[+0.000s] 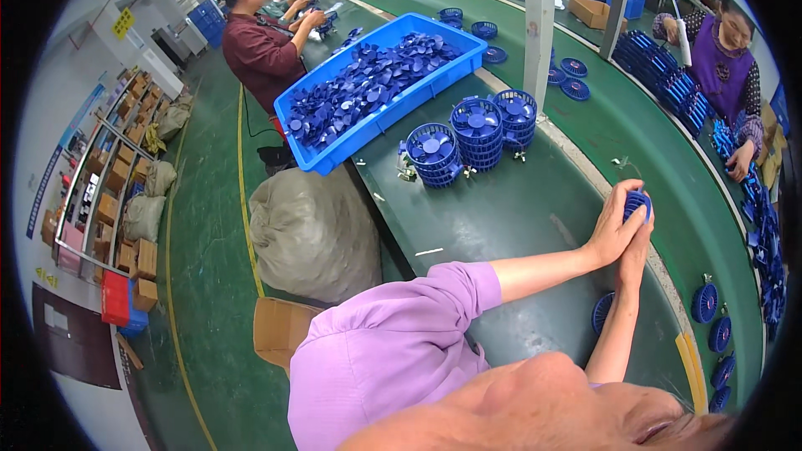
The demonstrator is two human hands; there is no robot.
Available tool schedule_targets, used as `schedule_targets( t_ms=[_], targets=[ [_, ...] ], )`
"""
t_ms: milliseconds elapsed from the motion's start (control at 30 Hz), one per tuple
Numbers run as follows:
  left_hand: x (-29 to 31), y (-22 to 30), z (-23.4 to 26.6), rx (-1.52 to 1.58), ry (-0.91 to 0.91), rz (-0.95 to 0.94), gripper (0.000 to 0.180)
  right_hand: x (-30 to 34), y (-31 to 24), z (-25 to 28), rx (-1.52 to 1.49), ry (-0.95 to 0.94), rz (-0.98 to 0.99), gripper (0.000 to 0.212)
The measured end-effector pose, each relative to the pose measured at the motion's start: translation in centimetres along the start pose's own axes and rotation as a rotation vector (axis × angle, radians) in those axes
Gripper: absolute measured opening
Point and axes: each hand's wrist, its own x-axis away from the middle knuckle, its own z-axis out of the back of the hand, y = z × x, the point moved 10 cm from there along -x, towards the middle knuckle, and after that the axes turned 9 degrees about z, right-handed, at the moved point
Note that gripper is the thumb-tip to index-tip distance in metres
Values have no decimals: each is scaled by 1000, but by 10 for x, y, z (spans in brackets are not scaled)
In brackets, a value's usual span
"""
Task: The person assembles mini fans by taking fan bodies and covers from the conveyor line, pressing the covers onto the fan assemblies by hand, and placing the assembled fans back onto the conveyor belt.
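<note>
A: Grip: left hand (pixel 616 221) and right hand (pixel 638 246) both wrapped round one blue fan part (pixel 637 205). I can't tell which fingers take the load.

B: Location?

A: I see it over the far-right edge of the tabletop (pixel 501 221), next to the green belt (pixel 689 217). Height unclear.

B: Failure modes?

A: Slip, I'd guess. Round cage, mostly hidden by fingers; uneven pressure could twist it loose, onto the belt maybe. Second: another fan (pixel 601 312) sits by the right forearm (pixel 616 326). A careless sweep could knock it.

B: Stacks (pixel 477 144)?

A: Well apart. Low risk.
</note>
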Motion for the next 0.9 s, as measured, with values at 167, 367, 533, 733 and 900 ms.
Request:
schedule_targets(
  t_ms=[167,367,533,733,900],
  targets=[
    [4,26,7,-114,-10,-152,39,3,-2,-11,-227,50,-120,63],
    [-5,5,0,-179,-139,-128,44,-8,6,2,-119,25,-93,58],
    [13,-16,-35,-308,-438,-37,56,-24,12,92,254,219,-9,56],
    [-8,25,1,-534,-364,-255,32,10,-41,154,1325,344,151,54],
    [-47,100,136,-882,28,-409,30,60,-64,83,842,-239,45,57]
  ],
)
